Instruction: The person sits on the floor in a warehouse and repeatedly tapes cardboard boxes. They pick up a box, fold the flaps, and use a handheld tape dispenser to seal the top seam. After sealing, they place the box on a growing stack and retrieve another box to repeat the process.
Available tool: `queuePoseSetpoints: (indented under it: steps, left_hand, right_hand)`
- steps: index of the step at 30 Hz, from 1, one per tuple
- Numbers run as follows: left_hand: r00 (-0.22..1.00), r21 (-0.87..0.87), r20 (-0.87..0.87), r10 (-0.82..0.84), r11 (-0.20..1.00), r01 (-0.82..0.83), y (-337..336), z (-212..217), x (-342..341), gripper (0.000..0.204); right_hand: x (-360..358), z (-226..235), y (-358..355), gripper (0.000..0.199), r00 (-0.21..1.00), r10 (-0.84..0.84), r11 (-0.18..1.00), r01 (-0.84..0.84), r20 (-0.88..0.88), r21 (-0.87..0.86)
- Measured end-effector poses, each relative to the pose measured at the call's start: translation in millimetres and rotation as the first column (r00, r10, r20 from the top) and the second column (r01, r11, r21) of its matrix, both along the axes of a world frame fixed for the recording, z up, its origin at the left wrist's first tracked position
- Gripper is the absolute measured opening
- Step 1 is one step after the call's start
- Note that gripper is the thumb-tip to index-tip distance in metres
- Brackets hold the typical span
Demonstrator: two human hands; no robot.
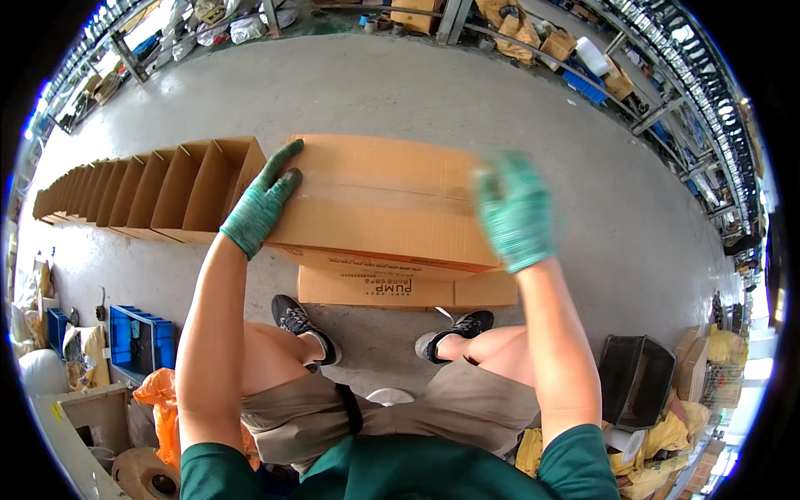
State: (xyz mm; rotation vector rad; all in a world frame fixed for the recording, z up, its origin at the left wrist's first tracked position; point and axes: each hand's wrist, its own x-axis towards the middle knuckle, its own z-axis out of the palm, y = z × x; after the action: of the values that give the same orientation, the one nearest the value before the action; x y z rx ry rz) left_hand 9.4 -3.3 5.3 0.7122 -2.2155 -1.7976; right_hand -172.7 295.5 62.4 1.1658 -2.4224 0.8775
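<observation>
A closed brown cardboard box [387, 179] lies before me, with a strip of clear tape along its top seam. My left hand [262, 200], in a green knit glove with dark fingertips, rests against the box's left end. Its fingers are stretched along the top edge, thumb apart. At the right end, my right hand [514, 208], in a matching glove, is over the box's edge and smeared by motion. How its fingers are held, and whether they touch the cardboard, cannot be made out. Under the box, on the near side, shows another printed cardboard box [408, 289].
A row of open-topped cardboard boxes [158, 192] stretches left across the grey floor [358, 83]. Metal racks [650, 117] with assorted goods line the far side. A blue crate [142, 342] stands near left, a black bin [637, 379] near right. My feet are behind the boxes.
</observation>
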Motion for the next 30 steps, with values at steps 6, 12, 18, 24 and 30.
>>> queuePoseSetpoints:
  steps: [6, 12, 18, 24, 30]
  left_hand:
    - [1.0, -0.055, -0.016, -0.006, 0.998, 0.006, 5, 1, -7, 0.055]
    - [0.982, 0.062, 0.093, 0.167, 0.983, -0.173, 7, -2, -5, 0.068]
    - [0.956, 0.429, 0.19, 0.225, 0.856, -0.287, 11, -1, -5, 0.054]
    - [0.943, 0.645, 0.121, 0.31, 0.697, -0.312, 2, -21, 2, 0.052]
    - [0.858, 0.722, -0.24, 0.453, 0.674, -0.154, -1, 5, 16, 0.031]
  right_hand:
    - [92, -31, -90, 0.077, 0.932, 0.36, 0.824, -0.34, 0.045, 0.453]
    - [51, -45, 1, 0.083, 0.996, 0.061, 0.883, -0.022, -0.067, 0.468]
    - [36, -67, 38, 0.065, 0.972, -0.157, 0.987, 0.152, 0.172, 0.043]
    - [22, -83, 51, 0.068, 0.863, -0.084, 0.973, 0.179, 0.499, -0.145]
    - [14, -32, 66, 0.064, 0.655, 0.278, 0.948, -0.069, 0.703, -0.311]
